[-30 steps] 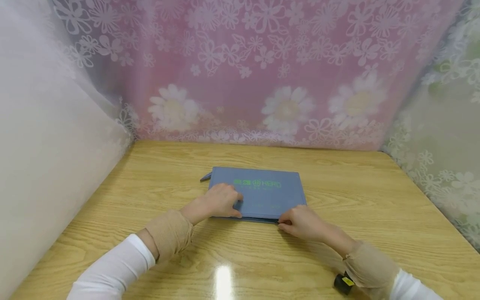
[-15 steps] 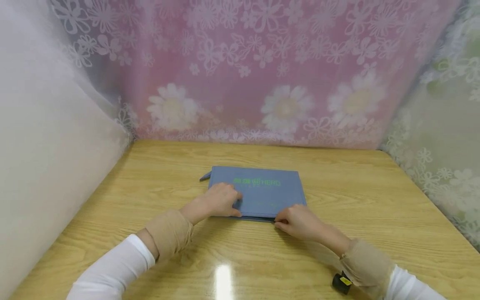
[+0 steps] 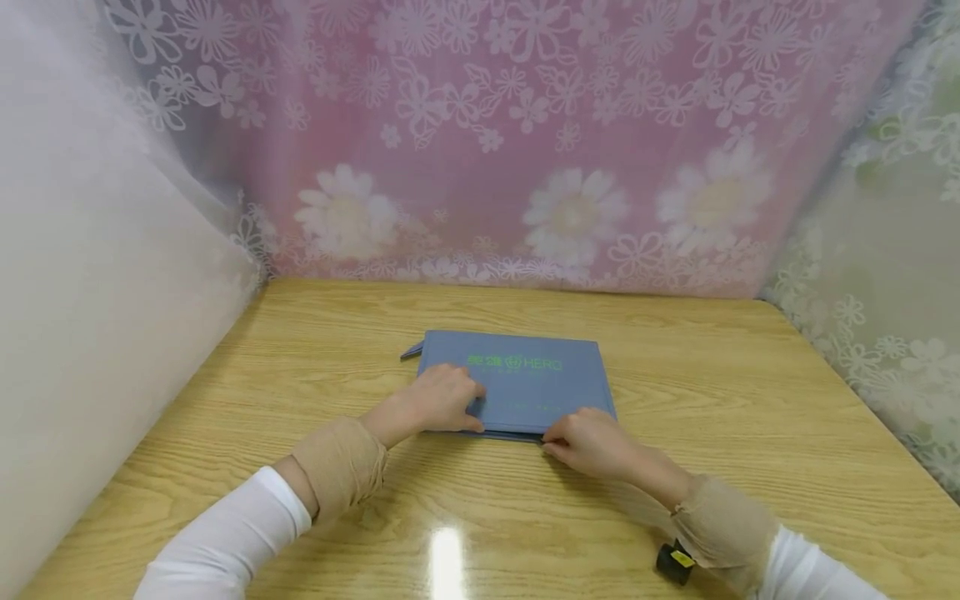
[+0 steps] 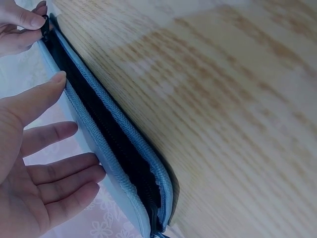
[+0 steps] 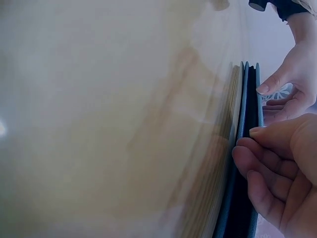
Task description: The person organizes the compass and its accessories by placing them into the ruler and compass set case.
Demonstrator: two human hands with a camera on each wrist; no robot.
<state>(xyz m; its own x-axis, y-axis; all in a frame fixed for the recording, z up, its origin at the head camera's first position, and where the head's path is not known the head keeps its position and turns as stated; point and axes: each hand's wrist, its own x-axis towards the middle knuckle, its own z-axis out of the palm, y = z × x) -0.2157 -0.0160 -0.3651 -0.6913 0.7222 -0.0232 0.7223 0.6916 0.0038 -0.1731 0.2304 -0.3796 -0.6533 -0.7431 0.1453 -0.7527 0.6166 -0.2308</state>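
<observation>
A blue zip pouch [image 3: 532, 387] with green lettering reading HERO lies flat on the table, its zipped edge facing me. My left hand [image 3: 442, 400] rests on the pouch's left part; its thumb touches the near edge and its fingers are spread loosely. At the right part of that edge, my right hand [image 3: 592, 442] pinches the black zipper pull [image 4: 46, 27] between thumb and forefinger. In the left wrist view, a dark gap [image 4: 106, 119] runs between the two zipper edges. The right wrist view mostly hides the pull behind the fingertips.
The wood-grain table [image 3: 337, 325] spreads around the pouch. A fabric tab [image 3: 412, 352] sticks out at the pouch's upper left corner. By my right wrist is a small black object with a yellow label [image 3: 675, 564]. Flowered curtains [image 3: 465, 142] enclose the table.
My right hand has slid a little to the left along the pouch's near edge, pinching the zipper pull. My left hand and the pouch have stayed nearly in place.
</observation>
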